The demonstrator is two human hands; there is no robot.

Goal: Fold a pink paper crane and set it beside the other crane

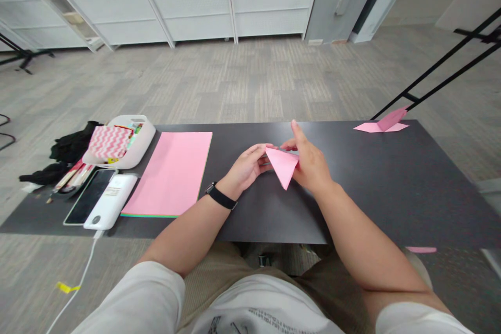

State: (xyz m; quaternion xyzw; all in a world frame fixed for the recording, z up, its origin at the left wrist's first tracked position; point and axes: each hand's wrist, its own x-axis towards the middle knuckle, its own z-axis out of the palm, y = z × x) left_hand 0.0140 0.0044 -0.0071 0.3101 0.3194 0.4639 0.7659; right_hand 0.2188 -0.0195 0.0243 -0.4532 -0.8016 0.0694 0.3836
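Note:
A piece of folded pink paper [282, 166], triangular with its point toward me, is held above the dark table between my two hands. My left hand [250, 167] pinches its upper left corner, thumb on top and the other fingers partly behind it. At the right edge, my right hand [311, 162] grips the paper with fingers behind it, while its thumb points up and away. Some of the right fingertips are hidden behind the paper and the hand. A black watch is on my left wrist.
On the dark table [376, 188], a stack of pink paper [172, 172] lies left of my hands. Farther left are a white power bank [111, 201] with a cable, a phone [88, 198] and a white basket [146, 138]. A folded pink paper piece [385, 122] sits at the far right edge.

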